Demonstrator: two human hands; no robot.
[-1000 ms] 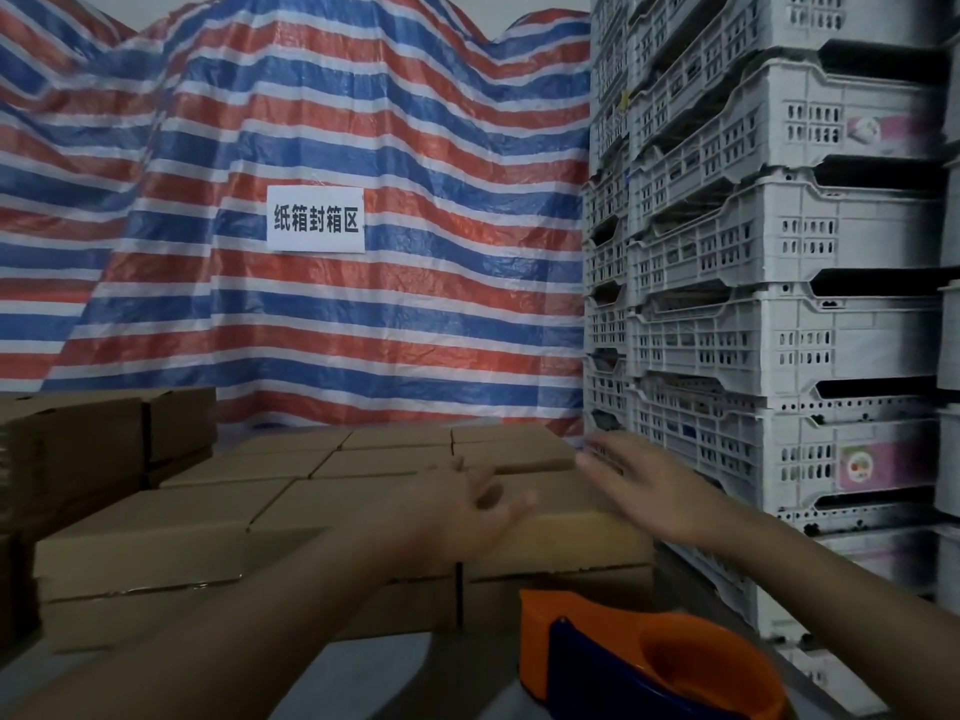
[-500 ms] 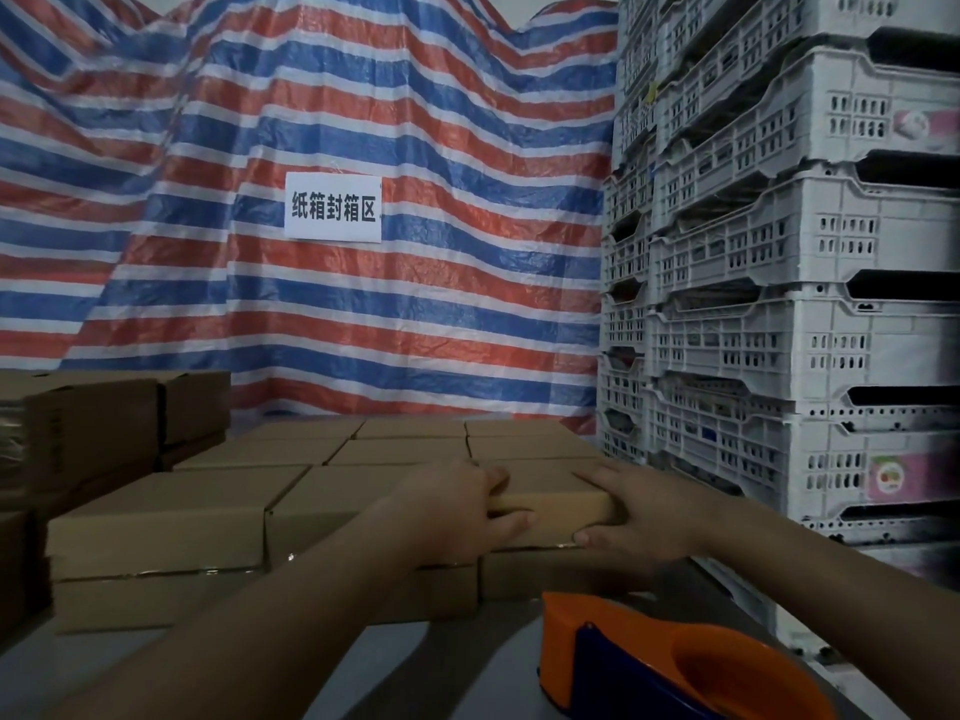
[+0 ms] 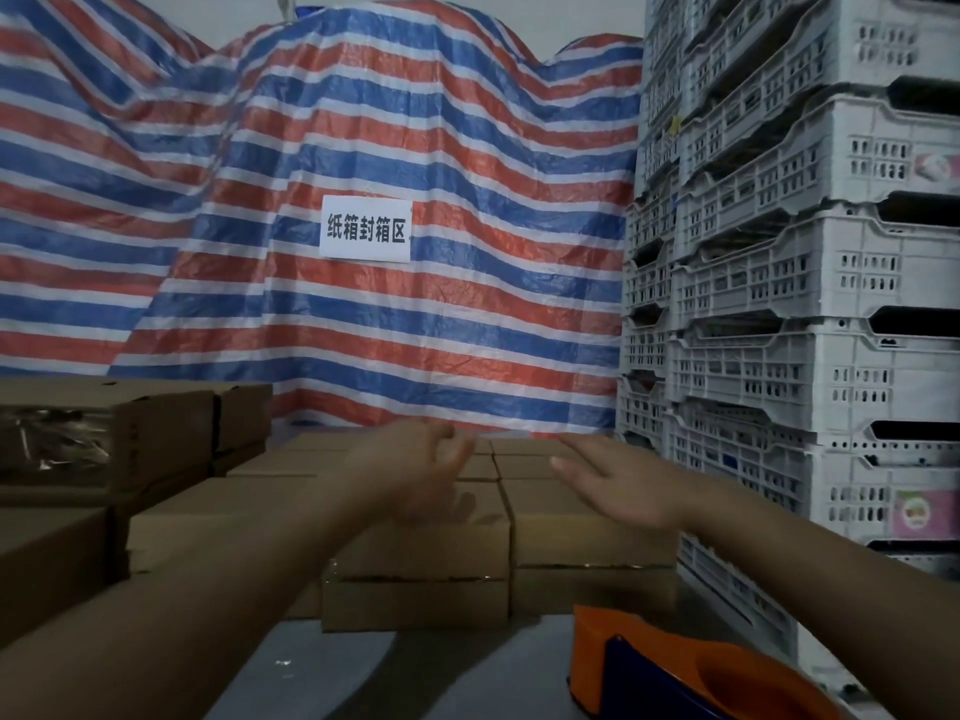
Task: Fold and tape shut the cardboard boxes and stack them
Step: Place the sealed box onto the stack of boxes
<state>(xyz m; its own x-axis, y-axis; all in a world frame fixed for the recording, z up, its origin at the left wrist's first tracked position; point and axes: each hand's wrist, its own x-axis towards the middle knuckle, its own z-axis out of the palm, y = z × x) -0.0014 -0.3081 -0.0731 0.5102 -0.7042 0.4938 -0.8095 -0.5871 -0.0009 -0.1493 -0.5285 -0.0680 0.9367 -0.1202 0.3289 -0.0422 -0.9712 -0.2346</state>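
Both hands lifted off boxes [image 3: 587, 532], left hand [image 3: 421, 475], right hand [image 3: 618, 485], fingers relaxed

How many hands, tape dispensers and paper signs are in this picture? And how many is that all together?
Hands: 2, the left hand and the right hand, both holding nothing
Orange and blue tape dispenser: 1
White paper sign on the striped sheet: 1
Total: 4
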